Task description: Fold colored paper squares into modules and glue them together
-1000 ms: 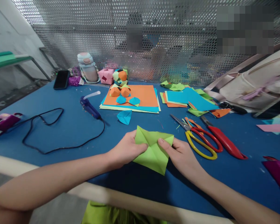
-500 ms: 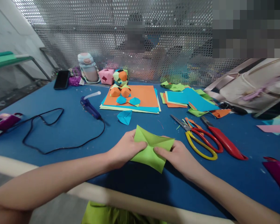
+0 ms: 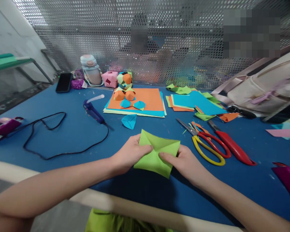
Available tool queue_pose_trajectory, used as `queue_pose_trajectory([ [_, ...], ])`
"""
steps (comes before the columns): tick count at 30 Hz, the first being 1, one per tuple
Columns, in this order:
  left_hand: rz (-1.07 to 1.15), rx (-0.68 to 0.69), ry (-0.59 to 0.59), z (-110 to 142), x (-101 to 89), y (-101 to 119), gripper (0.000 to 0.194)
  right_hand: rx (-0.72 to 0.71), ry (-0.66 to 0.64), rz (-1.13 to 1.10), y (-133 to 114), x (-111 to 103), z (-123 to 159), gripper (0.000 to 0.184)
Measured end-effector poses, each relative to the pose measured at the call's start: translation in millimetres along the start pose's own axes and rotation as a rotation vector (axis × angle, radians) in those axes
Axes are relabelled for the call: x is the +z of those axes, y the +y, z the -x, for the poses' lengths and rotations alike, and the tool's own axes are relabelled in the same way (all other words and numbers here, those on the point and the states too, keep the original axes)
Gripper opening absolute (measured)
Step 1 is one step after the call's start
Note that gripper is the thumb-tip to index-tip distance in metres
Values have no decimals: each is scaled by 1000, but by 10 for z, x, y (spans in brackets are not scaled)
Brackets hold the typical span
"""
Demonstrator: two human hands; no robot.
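Right hand (image 3: 187,163) thumb sits nearer green paper's (image 3: 157,164) centre than a second ago. Head view: I see it and left hand (image 3: 128,154) pinching opposite sides above blue table (image 3: 70,135); uneven thumb pressure could crease it off-line.

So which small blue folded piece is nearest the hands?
The lone blue piece on the tabletop, closest to the left hand; the other two blue pieces sit farther off, on the orange sheet.
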State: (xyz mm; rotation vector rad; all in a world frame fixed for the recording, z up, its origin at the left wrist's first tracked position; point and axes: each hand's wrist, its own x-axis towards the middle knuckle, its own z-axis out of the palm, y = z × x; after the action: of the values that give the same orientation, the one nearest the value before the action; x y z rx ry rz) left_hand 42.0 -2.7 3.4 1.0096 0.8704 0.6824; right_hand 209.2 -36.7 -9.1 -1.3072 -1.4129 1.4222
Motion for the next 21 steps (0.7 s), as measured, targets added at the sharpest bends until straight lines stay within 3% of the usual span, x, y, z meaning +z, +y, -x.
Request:
queue_pose_trajectory([
  [5,8,5,28,-8,-11,2,25,22,57,-67,-2,-2,-10,35],
  [13,-108,35,27,11,6,30,10,-2,76,-57,-18,7,-7,31],
  [21,-184,63,11,11,1,36,9,-10,78,-13,-18,7,-2,29],
])
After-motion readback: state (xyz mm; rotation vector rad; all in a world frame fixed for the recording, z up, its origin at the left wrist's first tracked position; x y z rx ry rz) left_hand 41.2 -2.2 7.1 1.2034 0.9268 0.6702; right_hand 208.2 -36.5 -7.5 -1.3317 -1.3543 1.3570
